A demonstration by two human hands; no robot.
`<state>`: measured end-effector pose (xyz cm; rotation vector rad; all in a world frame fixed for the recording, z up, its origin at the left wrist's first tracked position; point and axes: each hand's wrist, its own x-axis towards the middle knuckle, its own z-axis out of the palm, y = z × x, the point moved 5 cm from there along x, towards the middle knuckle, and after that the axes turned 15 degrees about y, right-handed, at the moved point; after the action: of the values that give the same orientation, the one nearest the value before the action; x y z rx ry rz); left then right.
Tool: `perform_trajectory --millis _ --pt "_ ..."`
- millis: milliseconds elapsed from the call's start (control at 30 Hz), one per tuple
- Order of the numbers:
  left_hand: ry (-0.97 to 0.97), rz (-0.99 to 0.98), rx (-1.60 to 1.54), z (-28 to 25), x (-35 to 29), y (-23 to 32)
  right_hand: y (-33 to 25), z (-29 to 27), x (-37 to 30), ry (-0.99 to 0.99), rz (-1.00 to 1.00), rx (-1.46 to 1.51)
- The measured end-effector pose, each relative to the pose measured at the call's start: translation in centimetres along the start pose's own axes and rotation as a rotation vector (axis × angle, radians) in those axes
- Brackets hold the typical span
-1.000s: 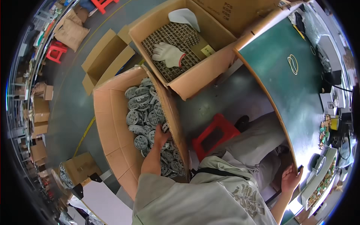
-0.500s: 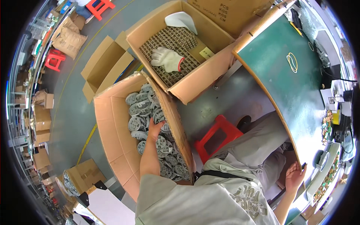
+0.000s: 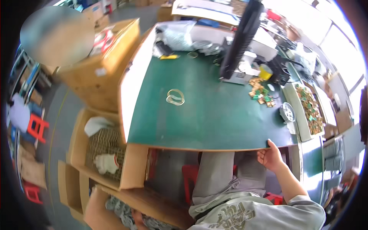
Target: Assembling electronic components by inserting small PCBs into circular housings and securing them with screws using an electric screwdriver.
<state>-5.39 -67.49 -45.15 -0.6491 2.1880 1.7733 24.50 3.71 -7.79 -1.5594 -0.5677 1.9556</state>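
Note:
My right hand [image 3: 271, 156] is at the front edge of the green-topped table [image 3: 214, 126]. Its thumb lies over the edge and its fingers curl below it. At the lower left, my left hand [image 3: 138, 219] reaches into a cardboard box [image 3: 96, 209] of grey round plastic parts [image 3: 119, 211]. The box wall and the picture's edge hide most of that hand, so its fingers do not show. A pale looped band [image 3: 175, 98] lies on the table. Near the table's right side sits a round grey-and-white part [image 3: 287, 112].
Beyond the parts box, another carton [image 3: 78, 153] holds a white glove [image 3: 106, 164] on cardboard dividers. Small green and brown pieces [image 3: 262, 94] lie on the table at right, beside a tray [image 3: 301, 115] full of similar ones. A dark post [image 3: 243, 38] crosses the far side. Red stools stand around.
My view has swung up and right, from the parts box to the table. The left hand is now mostly out of sight, and the right hand's fingers have curled at the table edge.

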Motion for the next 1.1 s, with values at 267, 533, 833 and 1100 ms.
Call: perform_trajectory --millis 267,533,833,1100 --pt "0.021 -0.056 0.163 1.8 5.0 3.8 0.8 -0.8 0.6 -0.052 0.052 -0.043" --pt "0.047 -0.202 0.095 -1.6 -0.8 3.7 1.2 -1.0 1.4 -0.105 0.073 -0.062" --pt "0.19 -0.369 -0.035 -6.0 -13.1 6.0 2.4 5.0 -4.4 -0.862 -0.069 -0.321" --pt "0.403 -0.21 -0.586 -11.5 -15.3 17.2 -10.6 16.9 -21.4 -1.646 -0.473 0.598"
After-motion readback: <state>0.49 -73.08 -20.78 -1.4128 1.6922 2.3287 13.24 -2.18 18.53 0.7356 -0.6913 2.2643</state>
